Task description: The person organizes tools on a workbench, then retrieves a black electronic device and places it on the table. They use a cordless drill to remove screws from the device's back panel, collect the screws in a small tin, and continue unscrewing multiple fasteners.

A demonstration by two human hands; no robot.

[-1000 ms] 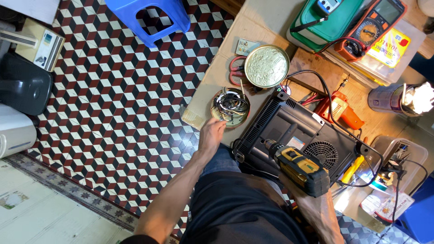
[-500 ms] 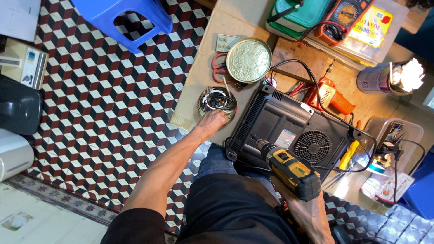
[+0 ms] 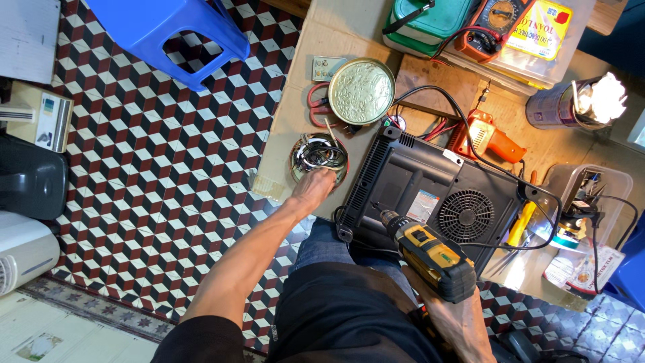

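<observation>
The fingers of the left hand (image 3: 314, 187) are reached into a small round tin (image 3: 318, 158); their tips are hidden among the metal bits inside it, so it cannot be told whether they are apart or closed on something. The tin is placed on a sheet of cardboard (image 3: 295, 101), just left of a black appliance (image 3: 437, 195) that is laid with its underside up, a round fan grille seen on it.

The right hand (image 3: 463, 323) is wrapped around the grip of a yellow and black drill (image 3: 430, 259), with the fingers closed on it. The drill's tip is held at the near edge of the appliance.

Behind the tin a round lid (image 3: 361, 91) is laid flat, with red wires (image 3: 319, 111) partly under it. An orange tool (image 3: 487, 138) is seen right of the lid, beyond the appliance, and a lit lamp (image 3: 578, 104) further right. A green box (image 3: 430, 20) and a meter (image 3: 494, 20) are placed at the far edge. On the tiled floor (image 3: 134, 168) a blue stool (image 3: 171, 33) is seen.
</observation>
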